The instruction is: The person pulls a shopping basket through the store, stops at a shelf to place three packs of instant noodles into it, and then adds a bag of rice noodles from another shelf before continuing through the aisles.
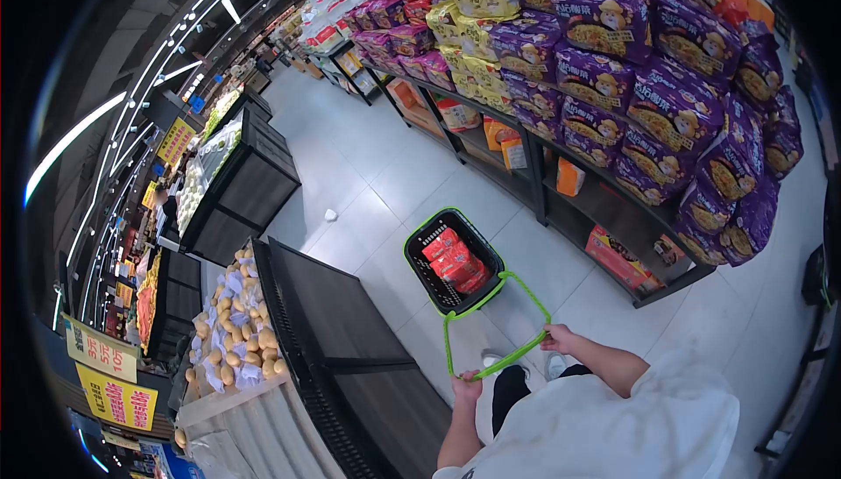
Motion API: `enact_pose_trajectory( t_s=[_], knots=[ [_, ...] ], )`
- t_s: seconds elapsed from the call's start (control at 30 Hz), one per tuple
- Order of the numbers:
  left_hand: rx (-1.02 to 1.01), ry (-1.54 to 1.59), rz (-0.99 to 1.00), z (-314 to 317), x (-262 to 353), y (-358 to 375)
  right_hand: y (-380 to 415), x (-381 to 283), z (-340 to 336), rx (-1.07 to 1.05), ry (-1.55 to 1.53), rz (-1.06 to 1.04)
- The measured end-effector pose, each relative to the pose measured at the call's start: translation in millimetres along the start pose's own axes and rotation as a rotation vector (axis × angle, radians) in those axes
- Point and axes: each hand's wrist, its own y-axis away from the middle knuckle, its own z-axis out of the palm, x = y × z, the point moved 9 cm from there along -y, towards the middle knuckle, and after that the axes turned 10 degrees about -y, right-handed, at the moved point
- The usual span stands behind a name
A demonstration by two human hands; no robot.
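Observation:
A black shopping basket [422, 276] with a bright green rim is in front of me at floor level. Several red packets [454, 262] lie inside it. Its green handle [512, 355] reaches back toward my body. My left hand [467, 386] is closed around the left end of the handle's grip bar, and my right hand [559, 339] is closed around the right end. Parts of the fingers are hard to make out at this distance.
On my right, a dark shelf [543, 183] carries stacked purple noodle packs [598, 76] and yellow packs [482, 36]. A dark produce stand [328, 304] with potatoes [235, 330] is on my left. A small white object [330, 215] lies on the tiled floor [368, 203].

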Motion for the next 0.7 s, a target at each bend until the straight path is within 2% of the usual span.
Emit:
enact_pose_trajectory(
  t_s=[0.3,0.5,0.7],
  knots=[
    [-0.010,0.002,-0.004,79.5,57.4,-84.9,-66.1,-65.5,93.3,0.041,-0.111,-0.009],
    [-0.112,0.103,-0.114,154.2,120.7,-147.3,-123.9,-126.4,181.2,0.106,0.156,-0.106],
    [-0.164,0.035,-0.119,208.0,200.7,-200.2,-183.8,-159.6,259.6,0.155,0.194,-0.110]
  ],
)
